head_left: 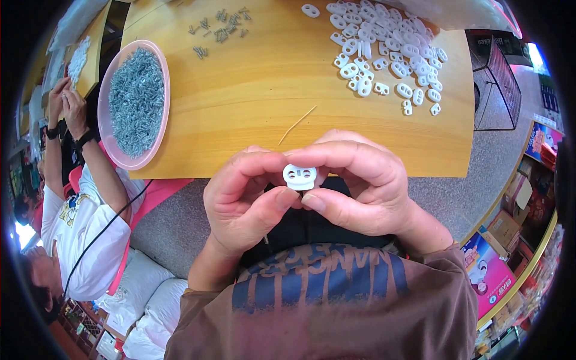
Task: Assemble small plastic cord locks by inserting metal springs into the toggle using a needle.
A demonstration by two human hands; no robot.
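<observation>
Between the fingertips of both hands is a white two-hole plastic cord lock (299, 176), held up in front of my chest near the table's front edge. My left hand (249, 195) pinches its left side with thumb and forefinger. On the right side, my right hand (363, 180) grips it the same way. A small slot shows between the two holes. Just beyond my hands a thin wooden stick (297, 125) lies on the table (240, 114). At the far right spreads a pile of similar white cord lock pieces (396, 45).
A pink oval basin (167, 102) full of small metal springs (137, 99) stands at the table's left. Several loose springs (222, 27) lie at the back. On the left a co-worker in a white shirt (90, 216) handles white pieces. White sacks (153, 312) rest on the floor.
</observation>
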